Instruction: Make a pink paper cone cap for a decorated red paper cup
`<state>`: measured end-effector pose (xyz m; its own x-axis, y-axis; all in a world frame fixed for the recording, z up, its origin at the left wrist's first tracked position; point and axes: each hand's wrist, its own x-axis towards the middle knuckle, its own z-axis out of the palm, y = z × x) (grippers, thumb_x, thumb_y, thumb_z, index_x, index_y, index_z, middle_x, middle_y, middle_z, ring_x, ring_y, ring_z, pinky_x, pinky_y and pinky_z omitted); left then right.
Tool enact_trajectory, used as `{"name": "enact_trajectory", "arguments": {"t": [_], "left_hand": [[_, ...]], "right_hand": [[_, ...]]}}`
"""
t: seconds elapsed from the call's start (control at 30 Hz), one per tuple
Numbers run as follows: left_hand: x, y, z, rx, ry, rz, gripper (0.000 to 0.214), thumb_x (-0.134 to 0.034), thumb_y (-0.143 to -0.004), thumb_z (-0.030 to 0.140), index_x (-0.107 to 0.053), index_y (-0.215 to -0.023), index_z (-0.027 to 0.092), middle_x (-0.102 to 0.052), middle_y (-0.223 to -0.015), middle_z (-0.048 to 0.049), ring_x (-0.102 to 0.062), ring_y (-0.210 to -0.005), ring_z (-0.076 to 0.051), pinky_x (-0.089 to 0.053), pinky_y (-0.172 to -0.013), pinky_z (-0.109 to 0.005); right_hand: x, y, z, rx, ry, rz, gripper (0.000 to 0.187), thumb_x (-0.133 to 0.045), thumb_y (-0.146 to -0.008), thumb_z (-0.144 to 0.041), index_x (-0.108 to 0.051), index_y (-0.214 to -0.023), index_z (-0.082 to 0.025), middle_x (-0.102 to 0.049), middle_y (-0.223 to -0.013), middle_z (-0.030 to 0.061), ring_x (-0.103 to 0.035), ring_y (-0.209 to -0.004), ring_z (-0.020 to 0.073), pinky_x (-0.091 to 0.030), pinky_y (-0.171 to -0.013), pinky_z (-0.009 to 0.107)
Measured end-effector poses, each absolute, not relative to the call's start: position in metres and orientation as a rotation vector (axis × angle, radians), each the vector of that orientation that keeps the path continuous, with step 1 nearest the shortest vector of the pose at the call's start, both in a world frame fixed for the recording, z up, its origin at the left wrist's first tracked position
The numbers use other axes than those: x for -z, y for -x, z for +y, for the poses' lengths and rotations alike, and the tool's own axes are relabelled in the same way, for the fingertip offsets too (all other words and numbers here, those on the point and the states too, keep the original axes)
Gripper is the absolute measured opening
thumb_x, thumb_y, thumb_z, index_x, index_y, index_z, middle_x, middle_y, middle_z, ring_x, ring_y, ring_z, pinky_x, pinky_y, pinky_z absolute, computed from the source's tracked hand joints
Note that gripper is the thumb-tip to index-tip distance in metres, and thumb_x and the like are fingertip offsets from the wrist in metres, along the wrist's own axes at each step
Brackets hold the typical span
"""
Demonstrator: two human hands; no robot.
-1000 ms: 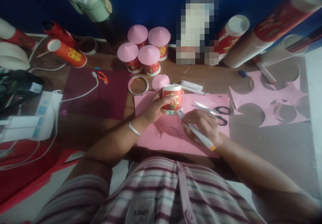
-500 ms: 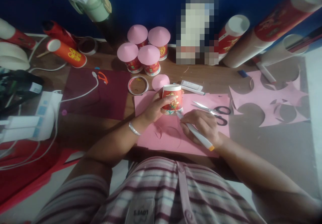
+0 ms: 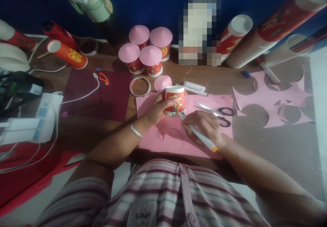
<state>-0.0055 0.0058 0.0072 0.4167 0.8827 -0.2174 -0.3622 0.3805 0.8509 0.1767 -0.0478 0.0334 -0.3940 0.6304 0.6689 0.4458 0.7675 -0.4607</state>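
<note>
My left hand [image 3: 158,109] is wrapped round a red printed paper cup [image 3: 175,98] that stands upside down on a pink paper sheet [image 3: 178,138]. My right hand [image 3: 205,126] grips a white pen with an orange end [image 3: 201,137], its tip against the cup's rim at the paper. Curved pen lines show on the sheet just in front of the cup. A silver bracelet sits on my left wrist.
Scissors [image 3: 217,113] lie on the sheet right of the cup. Behind it are a pink paper circle [image 3: 162,82], a tape roll [image 3: 139,86] and several cups with pink cone lids [image 3: 150,55]. Cut pink paper [image 3: 273,101] lies right; cardboard tubes [image 3: 270,26] behind; cables and a power strip [image 3: 33,121] left.
My right hand with the pen has slid slightly left along the cup's base. The cup and left hand have stayed in place.
</note>
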Motion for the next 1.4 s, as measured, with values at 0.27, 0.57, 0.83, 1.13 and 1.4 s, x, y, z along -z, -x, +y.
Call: {"name": "enact_trajectory", "arguments": {"t": [0.27,0.57,0.83,1.13,1.4], "left_hand": [[-0.008,0.005,0.006,-0.897,-0.832,0.753,0.035,-0.073,-0.083,0.039,-0.071,-0.112,0.019,-0.074,-0.111,-0.0097,-0.07,-0.104,-0.024,-0.057,-0.085,-0.032],[-0.01,0.006,0.006,-0.887,-0.811,0.748,0.034,-0.071,-0.084,0.039,-0.072,-0.111,0.019,-0.074,-0.11,-0.0095,-0.07,-0.106,-0.026,-0.057,-0.087,-0.033],[-0.011,0.005,0.007,-0.898,-0.773,0.717,0.037,-0.073,-0.082,0.04,-0.072,-0.11,0.017,-0.075,-0.109,-0.0106,-0.071,-0.103,-0.025,-0.057,-0.088,-0.034],[-0.018,0.004,0.007,-0.887,-0.78,0.734,0.037,-0.074,-0.079,0.041,-0.071,-0.106,0.017,-0.074,-0.107,-0.0103,-0.071,-0.099,-0.025,-0.056,-0.085,-0.034],[-0.015,0.004,0.007,-0.877,-0.751,0.737,0.041,-0.076,-0.077,0.041,-0.07,-0.109,0.015,-0.075,-0.107,-0.0117,-0.072,-0.097,-0.025,-0.057,-0.081,-0.033]], "right_hand": [[-0.034,-0.177,-0.048,-0.26,0.81,-2.062,0.018,-0.067,-0.088,-0.008,-0.058,-0.098,-0.02,-0.068,-0.074,0.0009,-0.066,-0.063,0.0145,-0.056,-0.056,0.026],[-0.035,-0.179,-0.048,-0.248,0.784,-2.052,0.015,-0.064,-0.089,-0.011,-0.057,-0.099,-0.021,-0.068,-0.074,0.0002,-0.066,-0.061,0.0146,-0.055,-0.053,0.027],[-0.032,-0.178,-0.047,-0.207,0.791,-2.024,0.021,-0.065,-0.088,-0.01,-0.058,-0.104,-0.021,-0.07,-0.075,0.0008,-0.068,-0.064,0.0161,-0.057,-0.056,0.028],[-0.032,-0.178,-0.047,-0.211,0.8,-2.056,0.016,-0.066,-0.088,-0.01,-0.059,-0.1,-0.019,-0.07,-0.075,0.0027,-0.068,-0.064,0.0162,-0.057,-0.058,0.028],[-0.032,-0.178,-0.047,-0.202,0.826,-2.032,0.019,-0.064,-0.088,-0.009,-0.059,-0.103,-0.021,-0.069,-0.076,0.0011,-0.067,-0.063,0.0165,-0.056,-0.057,0.029]]}}
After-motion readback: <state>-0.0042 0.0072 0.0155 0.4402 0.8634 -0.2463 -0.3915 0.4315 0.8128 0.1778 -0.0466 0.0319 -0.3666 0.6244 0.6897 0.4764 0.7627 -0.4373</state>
